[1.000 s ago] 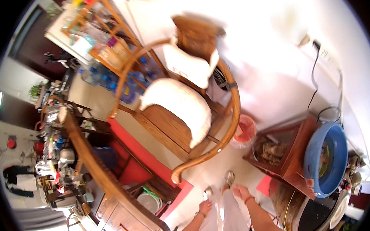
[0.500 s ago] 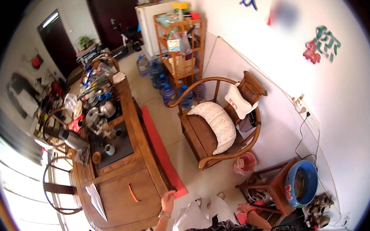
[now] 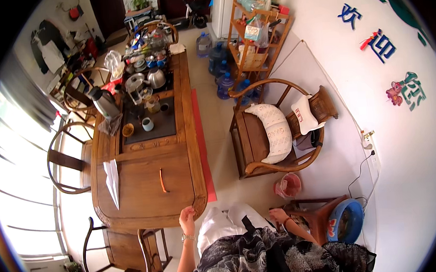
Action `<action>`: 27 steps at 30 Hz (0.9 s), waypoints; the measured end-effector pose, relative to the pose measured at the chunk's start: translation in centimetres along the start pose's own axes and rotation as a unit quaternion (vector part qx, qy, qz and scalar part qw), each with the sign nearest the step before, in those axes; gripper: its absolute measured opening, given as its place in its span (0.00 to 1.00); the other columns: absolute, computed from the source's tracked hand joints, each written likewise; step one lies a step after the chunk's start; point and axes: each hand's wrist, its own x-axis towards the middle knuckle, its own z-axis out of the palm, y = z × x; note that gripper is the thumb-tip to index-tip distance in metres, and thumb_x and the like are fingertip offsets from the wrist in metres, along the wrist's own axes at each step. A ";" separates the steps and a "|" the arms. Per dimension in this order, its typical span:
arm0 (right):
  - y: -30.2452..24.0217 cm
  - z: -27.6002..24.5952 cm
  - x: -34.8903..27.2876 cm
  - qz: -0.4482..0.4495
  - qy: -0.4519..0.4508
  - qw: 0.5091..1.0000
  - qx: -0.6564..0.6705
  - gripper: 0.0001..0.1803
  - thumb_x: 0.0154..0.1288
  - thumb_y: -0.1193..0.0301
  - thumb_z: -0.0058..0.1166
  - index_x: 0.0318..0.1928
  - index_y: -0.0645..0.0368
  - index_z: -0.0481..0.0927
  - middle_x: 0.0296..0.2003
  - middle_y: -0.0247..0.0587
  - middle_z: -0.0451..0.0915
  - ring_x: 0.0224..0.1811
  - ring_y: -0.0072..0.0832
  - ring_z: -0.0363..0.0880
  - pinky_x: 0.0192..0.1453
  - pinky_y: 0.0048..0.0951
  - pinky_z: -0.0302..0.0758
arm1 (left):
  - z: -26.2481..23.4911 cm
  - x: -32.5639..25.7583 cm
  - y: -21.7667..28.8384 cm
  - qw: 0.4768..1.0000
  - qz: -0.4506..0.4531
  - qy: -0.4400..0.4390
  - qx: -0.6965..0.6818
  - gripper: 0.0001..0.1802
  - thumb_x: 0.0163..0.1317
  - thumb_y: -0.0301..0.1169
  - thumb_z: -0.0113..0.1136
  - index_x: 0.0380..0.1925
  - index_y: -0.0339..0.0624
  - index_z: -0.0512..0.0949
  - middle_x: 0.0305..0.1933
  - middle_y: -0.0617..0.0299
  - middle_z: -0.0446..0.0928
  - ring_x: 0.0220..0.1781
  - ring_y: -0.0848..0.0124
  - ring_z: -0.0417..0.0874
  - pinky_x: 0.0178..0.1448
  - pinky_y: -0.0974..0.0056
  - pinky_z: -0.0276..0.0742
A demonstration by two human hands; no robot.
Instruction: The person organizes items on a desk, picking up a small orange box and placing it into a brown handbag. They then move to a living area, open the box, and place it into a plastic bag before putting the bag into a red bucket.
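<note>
My left hand [image 3: 187, 220] is beside the near right corner of the wooden tea table [image 3: 143, 209], its fingers loosely bent and a little apart, with nothing visible in them. A bracelet circles that wrist. My right hand [image 3: 278, 214], with a beaded bracelet on its wrist, hangs low beside a reddish wooden stand [image 3: 317, 219]. Its fingers are loosely bent, and I see nothing in them. On the table lie a folded white paper plane [image 3: 112, 183] and a thin orange strip [image 3: 162, 180]. Neither hand touches them.
A dark tea tray [image 3: 153, 132] bears cups and a kettle [image 3: 156, 78]. A wooden armchair [image 3: 247, 134] with a white cushion [image 3: 276, 135] stands right of the aisle. Nearby are a pink bin [image 3: 287, 185], a blue basin [image 3: 348, 222], water bottles [image 3: 226, 86] and a shelf [image 3: 237, 24].
My view has swung, and the table, armchair and basin now appear shifted in it. My right hand's fingers, spread before, are now bent. My left hand stays near the table's corner.
</note>
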 end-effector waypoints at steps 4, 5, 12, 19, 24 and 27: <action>-2.6 -1.5 1.1 -0.075 -0.040 0.994 -0.064 0.14 0.58 0.71 0.53 0.46 0.59 0.79 0.28 0.34 0.80 0.27 0.21 0.78 0.28 0.20 0.71 | 2.0 -0.7 -0.2 1.000 0.016 0.007 0.025 0.11 0.60 0.20 0.51 0.43 0.35 0.74 0.37 0.62 0.77 0.38 0.75 0.78 0.45 0.72 0.75; -2.8 -1.7 1.1 -0.065 -0.042 0.995 -0.066 0.14 0.58 0.71 0.52 0.46 0.59 0.79 0.28 0.34 0.80 0.28 0.21 0.78 0.29 0.20 0.71 | 2.6 -0.3 0.1 0.995 0.036 0.011 0.089 0.11 0.60 0.20 0.51 0.44 0.35 0.74 0.37 0.62 0.77 0.38 0.75 0.77 0.44 0.72 0.75; -1.0 -8.6 2.0 -0.048 -0.076 0.946 -0.310 0.15 0.55 0.63 0.52 0.35 0.61 0.82 0.28 0.40 0.81 0.30 0.28 0.81 0.37 0.29 0.77 | 5.6 1.8 1.5 0.995 -0.022 0.061 -0.081 0.14 0.59 0.19 0.50 0.45 0.37 0.74 0.37 0.65 0.76 0.36 0.79 0.76 0.39 0.77 0.71; -6.5 -8.1 3.7 -0.275 -0.028 0.910 -0.307 0.12 0.58 0.66 0.53 0.39 0.59 0.81 0.34 0.47 0.82 0.38 0.39 0.81 0.43 0.34 0.76 | 8.8 -0.7 0.2 0.992 -0.102 0.065 -0.029 0.13 0.59 0.23 0.50 0.45 0.41 0.75 0.39 0.67 0.76 0.36 0.78 0.78 0.39 0.75 0.72; -15.3 -4.3 6.3 -0.299 -0.101 0.905 -0.284 0.11 0.60 0.67 0.51 0.40 0.58 0.80 0.33 0.48 0.81 0.38 0.41 0.80 0.43 0.35 0.76 | 10.4 -3.1 2.5 0.986 -0.128 0.100 -0.043 0.12 0.60 0.22 0.49 0.44 0.38 0.74 0.39 0.66 0.76 0.37 0.77 0.78 0.41 0.74 0.72; -20.3 -2.0 7.9 -0.305 -0.137 0.884 -0.326 0.11 0.60 0.68 0.50 0.41 0.58 0.80 0.34 0.48 0.82 0.39 0.40 0.81 0.42 0.35 0.76 | 8.6 -3.5 2.6 0.983 -0.116 0.134 -0.045 0.12 0.60 0.22 0.49 0.44 0.37 0.74 0.40 0.65 0.76 0.37 0.77 0.78 0.44 0.73 0.74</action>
